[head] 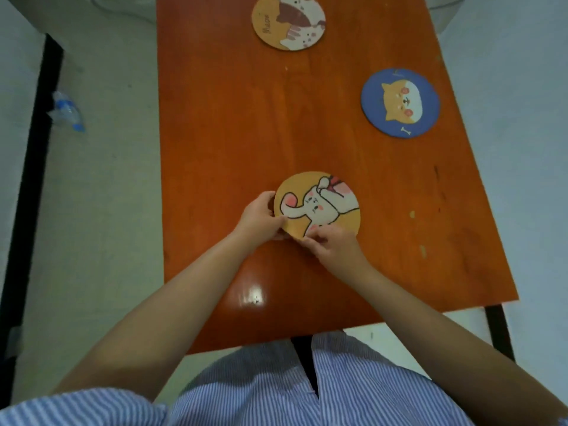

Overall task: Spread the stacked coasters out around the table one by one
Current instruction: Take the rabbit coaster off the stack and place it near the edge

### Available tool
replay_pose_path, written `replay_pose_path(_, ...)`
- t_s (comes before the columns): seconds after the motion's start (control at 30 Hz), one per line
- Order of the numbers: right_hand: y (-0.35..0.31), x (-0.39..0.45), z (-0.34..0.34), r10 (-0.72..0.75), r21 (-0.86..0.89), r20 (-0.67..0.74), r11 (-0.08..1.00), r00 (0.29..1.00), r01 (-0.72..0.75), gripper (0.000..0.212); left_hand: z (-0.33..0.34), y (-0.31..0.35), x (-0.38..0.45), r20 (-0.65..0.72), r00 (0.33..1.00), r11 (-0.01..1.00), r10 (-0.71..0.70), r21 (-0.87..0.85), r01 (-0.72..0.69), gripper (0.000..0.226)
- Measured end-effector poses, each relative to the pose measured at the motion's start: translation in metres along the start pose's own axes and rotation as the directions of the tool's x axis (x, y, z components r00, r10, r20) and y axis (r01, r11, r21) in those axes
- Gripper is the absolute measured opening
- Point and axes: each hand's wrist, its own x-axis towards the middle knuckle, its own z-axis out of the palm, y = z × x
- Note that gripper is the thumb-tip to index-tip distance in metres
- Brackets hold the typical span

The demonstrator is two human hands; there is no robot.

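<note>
A round yellow coaster with a white rabbit [319,204] lies at the middle of the orange table [233,124]; whether more coasters sit under it I cannot tell. My left hand [261,219] grips its left edge with curled fingers. My right hand [332,244] pinches its near edge. A blue coaster with an orange cat face [400,103] lies flat at the right. A yellow coaster with a brown and white animal [289,21] lies flat at the far end.
The table's near edge is close to my striped-shirted body [276,395]. A crumpled plastic bottle [66,110] lies on the pale floor to the left. A black table leg [499,330] stands at the near right corner.
</note>
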Motion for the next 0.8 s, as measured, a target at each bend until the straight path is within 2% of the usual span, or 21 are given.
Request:
replay_pose_path(0.03, -0.001, -0.011, -0.002, 0.036, 0.034, -0.003, 0.999, 0.999, -0.035, 0.017, -0.001, -0.007, -0.008, 0.03, 0.999, 0.998, 0.04, 0.045, -0.041, 0.047)
replay_pose_path(0.07, 0.002, -0.018, -0.005, 0.06, 0.032, -0.068, 0.998, 0.996, -0.058, 0.017, -0.002, -0.01, -0.015, 0.066, 0.995, 0.991, 0.074, 0.107, -0.08, 0.049)
replay_pose_path(0.13, 0.015, -0.018, -0.014, 0.14, -0.054, -0.154, 0.987, 0.978, -0.149, 0.029, -0.004, -0.009, -0.024, 0.153, 0.983, 0.964, 0.105, 0.228, -0.138, 0.049)
replay_pose_path(0.2, 0.026, -0.013, -0.021, 0.281, -0.187, -0.029, 0.941, 0.959, -0.282, 0.052, -0.001, -0.004, -0.029, 0.195, 0.97, 0.9, 0.147, 0.38, -0.213, 0.047)
replay_pose_path(0.27, 0.031, -0.009, -0.022, 0.339, -0.283, 0.055, 0.907, 0.939, -0.311, 0.061, 0.007, 0.002, -0.029, 0.111, 0.97, 0.871, 0.215, 0.428, -0.242, 0.048)
replay_pose_path(0.37, 0.034, -0.008, -0.02, 0.39, -0.175, 0.015, 0.908, 0.921, -0.381, 0.054, 0.015, 0.01, -0.029, -0.025, 0.966, 0.939, 0.258, 0.241, -0.245, 0.062)
replay_pose_path(0.43, 0.035, -0.012, -0.017, 0.448, -0.075, -0.009, 0.891, 0.894, -0.447, 0.04, 0.015, 0.003, -0.038, -0.007, 0.967, 0.903, 0.254, 0.359, -0.235, 0.068)
replay_pose_path(0.5, 0.036, -0.018, -0.013, 0.441, -0.097, -0.047, 0.891, 0.896, -0.444, 0.022, 0.016, -0.018, -0.052, -0.126, 0.971, 0.838, 0.202, 0.535, -0.105, 0.065)
replay_pose_path(0.53, 0.036, -0.023, -0.011, 0.415, -0.135, -0.082, 0.896, 0.906, -0.423, 0.021, 0.018, -0.03, -0.062, -0.206, 0.964, 0.82, 0.17, 0.572, -0.023, 0.06)
replay_pose_path(0.6, 0.031, -0.031, -0.006, 0.369, -0.18, -0.139, 0.903, 0.919, -0.39, 0.033, 0.03, -0.045, -0.078, -0.274, 0.958, 0.829, 0.087, 0.554, 0.083, 0.048)
replay_pose_path(0.67, 0.024, -0.034, -0.002, 0.38, -0.184, -0.131, 0.898, 0.916, -0.399, 0.043, 0.044, -0.051, -0.083, -0.295, 0.955, 0.87, 0.019, 0.476, 0.129, 0.04)
replay_pose_path(0.73, 0.021, -0.034, -0.002, 0.444, -0.144, -0.106, 0.878, 0.89, -0.456, 0.037, 0.051, -0.054, -0.081, -0.365, 0.93, 0.943, -0.049, 0.289, 0.163, 0.036)
replay_pose_path(0.8, 0.024, -0.032, -0.009, 0.537, 0.0, -0.075, 0.843, 0.84, -0.538, 0.026, 0.052, -0.055, -0.078, -0.445, 0.895, 0.99, -0.044, 0.099, 0.098, 0.029)
